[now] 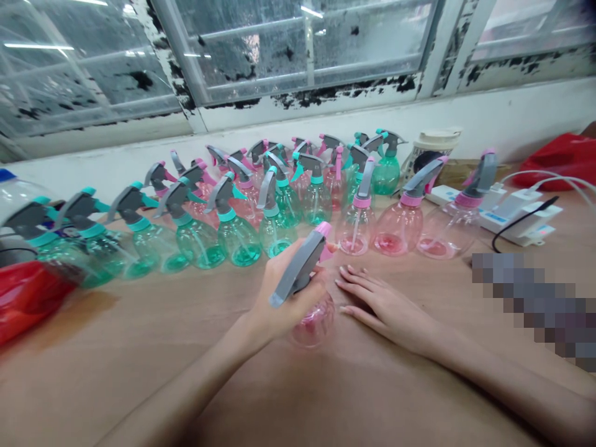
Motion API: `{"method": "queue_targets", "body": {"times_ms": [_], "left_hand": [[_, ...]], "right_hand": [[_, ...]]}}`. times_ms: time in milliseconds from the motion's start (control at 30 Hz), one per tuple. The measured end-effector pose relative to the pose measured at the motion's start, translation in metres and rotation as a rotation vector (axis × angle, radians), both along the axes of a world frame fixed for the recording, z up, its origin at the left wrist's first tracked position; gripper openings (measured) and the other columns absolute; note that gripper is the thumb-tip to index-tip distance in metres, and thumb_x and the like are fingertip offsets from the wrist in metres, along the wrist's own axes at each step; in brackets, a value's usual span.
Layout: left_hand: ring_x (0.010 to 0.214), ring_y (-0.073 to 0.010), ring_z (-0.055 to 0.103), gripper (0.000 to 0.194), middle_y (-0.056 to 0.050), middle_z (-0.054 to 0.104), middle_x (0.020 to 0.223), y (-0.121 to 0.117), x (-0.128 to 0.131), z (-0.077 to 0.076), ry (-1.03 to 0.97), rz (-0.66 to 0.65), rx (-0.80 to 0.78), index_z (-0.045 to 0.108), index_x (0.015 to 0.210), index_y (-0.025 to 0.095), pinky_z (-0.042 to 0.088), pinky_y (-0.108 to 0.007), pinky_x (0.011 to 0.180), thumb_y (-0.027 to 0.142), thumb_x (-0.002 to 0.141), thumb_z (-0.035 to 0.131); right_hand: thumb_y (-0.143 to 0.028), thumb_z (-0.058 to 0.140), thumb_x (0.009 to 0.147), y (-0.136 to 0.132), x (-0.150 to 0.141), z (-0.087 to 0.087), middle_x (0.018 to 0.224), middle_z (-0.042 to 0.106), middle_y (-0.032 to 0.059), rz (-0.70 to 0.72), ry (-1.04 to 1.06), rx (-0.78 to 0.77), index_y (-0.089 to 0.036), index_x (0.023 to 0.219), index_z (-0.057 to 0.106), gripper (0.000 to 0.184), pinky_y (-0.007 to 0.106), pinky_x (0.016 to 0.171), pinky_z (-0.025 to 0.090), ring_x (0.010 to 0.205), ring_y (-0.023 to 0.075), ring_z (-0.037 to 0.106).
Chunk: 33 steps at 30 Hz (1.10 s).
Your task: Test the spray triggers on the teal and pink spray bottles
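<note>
Holding pink spray bottle (314,326) at neck: left hand (267,304), fingers wrapped. Located in front of bottle row (239,239). Right hand (388,307) open, palm down on surface (153,335), just beside bottle.

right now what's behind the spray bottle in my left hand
Beyond the held pink spray bottle, a green bottle and a pink-collared bottle stand on the table. Your left hand and the gray sprayer head hide whatever is directly behind them.

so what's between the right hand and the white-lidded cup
A pink spray bottle stands between the right hand and the cup, as the head view shows.
</note>
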State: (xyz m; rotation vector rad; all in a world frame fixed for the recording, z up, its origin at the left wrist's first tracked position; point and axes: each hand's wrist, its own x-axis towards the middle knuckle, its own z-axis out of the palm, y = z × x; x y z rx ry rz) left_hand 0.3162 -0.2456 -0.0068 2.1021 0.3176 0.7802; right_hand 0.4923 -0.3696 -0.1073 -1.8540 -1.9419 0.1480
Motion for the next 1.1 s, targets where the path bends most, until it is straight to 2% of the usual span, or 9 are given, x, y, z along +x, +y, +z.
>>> {"method": "queue_targets", "body": {"times_ms": [133,333,567,733,967,1100], "left_hand": [[0.063,-0.0163,0.056,0.012,0.001,0.058,0.071,0.0015,-0.0023,0.0022,0.033,0.007,-0.012,0.058,0.088,0.022,0.049,-0.032,0.065,0.027,0.078,0.054],[0.073,-0.0174,0.06,0.005,-0.001,0.06,0.08,0.0029,-0.0029,0.0068,0.022,-0.051,-0.009,0.056,0.081,0.021,0.046,-0.03,0.065,0.025,0.078,0.054],[0.064,-0.016,0.056,0.012,0.001,0.058,0.076,0.0002,-0.0007,0.002,0.015,0.024,-0.01,0.054,0.088,0.023,0.043,-0.028,0.057,0.026,0.076,0.054],[0.058,-0.0135,0.051,0.009,0.002,0.055,0.073,-0.0025,0.0001,0.0014,0.004,0.049,-0.008,0.053,0.086,0.023,0.044,-0.029,0.059,0.026,0.078,0.053],[0.065,-0.0135,0.055,0.008,0.001,0.057,0.077,-0.0044,0.0008,0.0024,-0.029,0.051,0.016,0.053,0.087,0.022,0.048,-0.027,0.063,0.025,0.079,0.054],[0.066,-0.014,0.059,0.012,0.001,0.059,0.076,-0.0049,0.0003,0.0019,-0.023,0.052,-0.003,0.054,0.089,0.022,0.049,-0.026,0.061,0.025,0.078,0.055]], "right_hand": [[-0.048,0.044,0.098,0.0001,-0.0001,0.0004,0.15,0.044,0.0124,0.002,0.004,-0.007,-0.016,0.14,0.052,0.053,0.054,0.115,0.031,0.141,0.0287,0.035],[-0.049,0.042,0.098,-0.0001,0.0002,0.0029,0.151,0.041,0.0127,0.003,-0.031,-0.034,-0.014,0.14,0.051,0.055,0.052,0.116,0.029,0.142,0.0278,0.034],[-0.049,0.04,0.099,-0.0004,0.0001,0.0025,0.151,0.041,0.0119,0.003,-0.058,-0.03,-0.014,0.14,0.051,0.054,0.052,0.116,0.03,0.142,0.0274,0.033],[-0.048,0.04,0.099,-0.0004,-0.0003,0.0018,0.151,0.041,0.0129,0.003,-0.044,-0.023,-0.013,0.14,0.051,0.055,0.052,0.116,0.03,0.142,0.0276,0.034],[-0.048,0.045,0.097,-0.0006,0.0002,0.0004,0.15,0.043,0.0121,0.002,-0.011,0.012,-0.017,0.14,0.051,0.052,0.053,0.116,0.03,0.141,0.0281,0.035],[-0.047,0.045,0.098,-0.0007,0.0001,0.0017,0.15,0.044,0.0132,0.003,-0.01,-0.004,-0.015,0.14,0.051,0.053,0.054,0.115,0.031,0.141,0.0287,0.036]]}}
